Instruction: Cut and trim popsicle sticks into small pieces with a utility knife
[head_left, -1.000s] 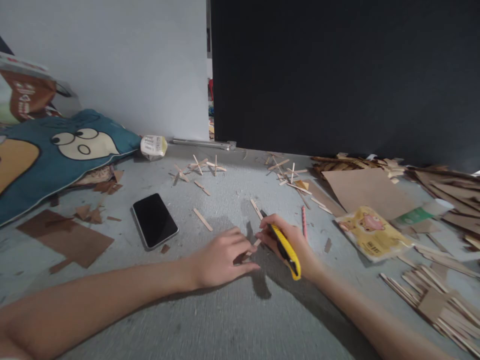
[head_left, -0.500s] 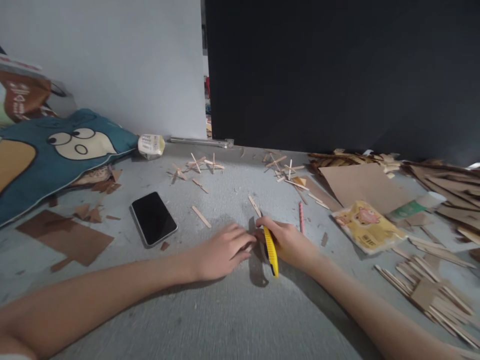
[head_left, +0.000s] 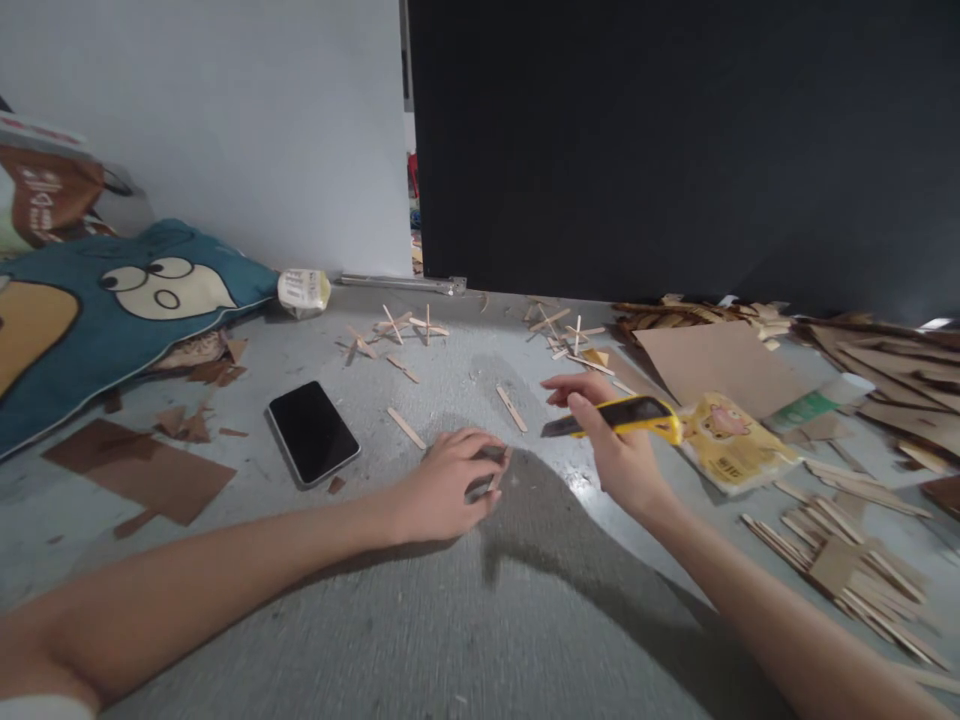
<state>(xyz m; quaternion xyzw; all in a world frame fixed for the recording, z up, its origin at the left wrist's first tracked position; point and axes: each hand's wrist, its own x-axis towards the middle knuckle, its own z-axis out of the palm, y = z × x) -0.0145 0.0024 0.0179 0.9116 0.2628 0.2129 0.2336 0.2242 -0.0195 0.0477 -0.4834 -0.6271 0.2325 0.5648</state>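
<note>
Cutter handle (head_left: 643, 410) smooth plastic; sticks (head_left: 406, 427) matt wood; phone (head_left: 313, 432) glossy.

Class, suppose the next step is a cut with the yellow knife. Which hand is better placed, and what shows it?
Probably the right hand: it holds the yellow knife, dark tip pointing left. The left hand is curled low, without it.

I can't read a single word on my feed. Just right of the grip of my right hand (head_left: 611, 440), a yellow packet (head_left: 739, 450) bears dark print; further out, a tube (head_left: 814, 405) has a green label. Far left of it, white lettering marks a brown pouch (head_left: 56, 185), all blurred.
</note>
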